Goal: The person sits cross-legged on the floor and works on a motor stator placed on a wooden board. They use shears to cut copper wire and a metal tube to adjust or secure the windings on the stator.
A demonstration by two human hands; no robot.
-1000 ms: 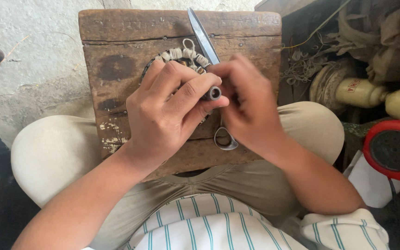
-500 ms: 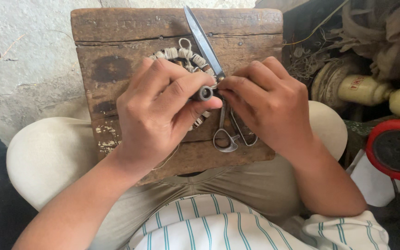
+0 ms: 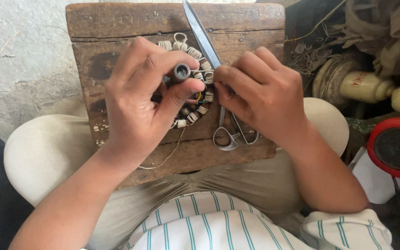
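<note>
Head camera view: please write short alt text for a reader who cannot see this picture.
Two bare hands work on a ring of wound coils lying on a worn wooden board across the person's lap. The left hand pinches a small dark tube above the ring; the right hand touches the ring's edge, partly covering scissors on the board.

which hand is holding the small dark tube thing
The left hand: it pinches the small dark tube between thumb and forefinger above the ring of wound coils. The right hand only presses fingertips on the coils beside the scissors.
</note>
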